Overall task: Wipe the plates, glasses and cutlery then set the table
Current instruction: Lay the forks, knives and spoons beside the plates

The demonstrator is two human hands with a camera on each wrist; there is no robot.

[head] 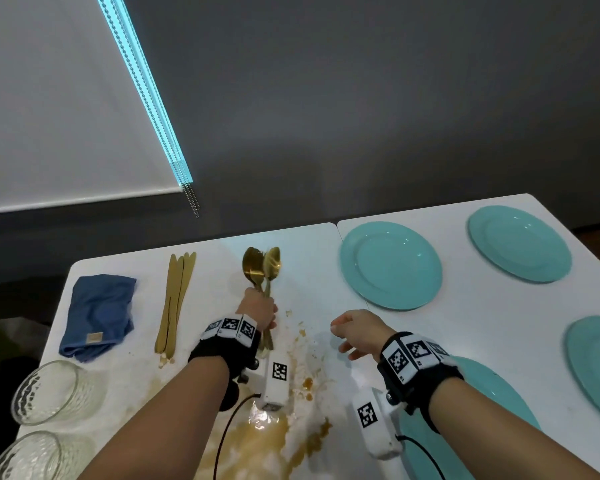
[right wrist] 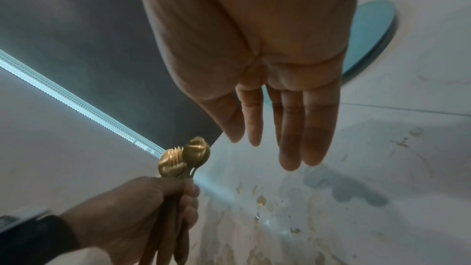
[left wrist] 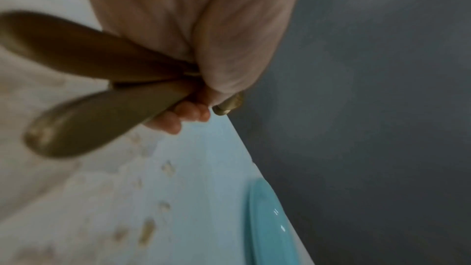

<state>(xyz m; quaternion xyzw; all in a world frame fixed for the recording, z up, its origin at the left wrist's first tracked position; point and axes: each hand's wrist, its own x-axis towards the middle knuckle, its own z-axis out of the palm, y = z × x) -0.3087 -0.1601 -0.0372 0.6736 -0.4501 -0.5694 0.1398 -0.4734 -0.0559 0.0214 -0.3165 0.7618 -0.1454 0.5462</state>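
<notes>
A: Start nearest you. What's down at six o'clock?

B: A brown spill [head: 267,434] across the white table [head: 312,244], and two glasses [head: 54,391] at about eight o'clock. They look thin-walled and ribbed, so I'd judge them fragile; best held round the body, not by the rim.

A: And the hands?

B: The left hand [head: 258,311] is fisted round a bundle of gold spoons and forks [head: 262,268], gripped low on the handles, heads pointing to twelve o'clock, lifted off the table. The right hand [head: 355,332] holds nothing; in the right wrist view its fingers [right wrist: 293,128] are straight and loose.

A: How will that bundle handle?

B: Stiff, smooth metal, likely slippery if wet. Several handles in one fist may slide past each other, so a firm grip mid-handle seems wise.

A: Further out?

B: At ten o'clock a crumpled blue cloth [head: 99,313], soft, easy to bunch for wiping. Beside it, at eleven, gold knives [head: 175,299] lie together. From one to three o'clock, teal plates [head: 390,265] lie flat, apart from each other; glossy and breakable, best lifted by the rim with both hands.
</notes>
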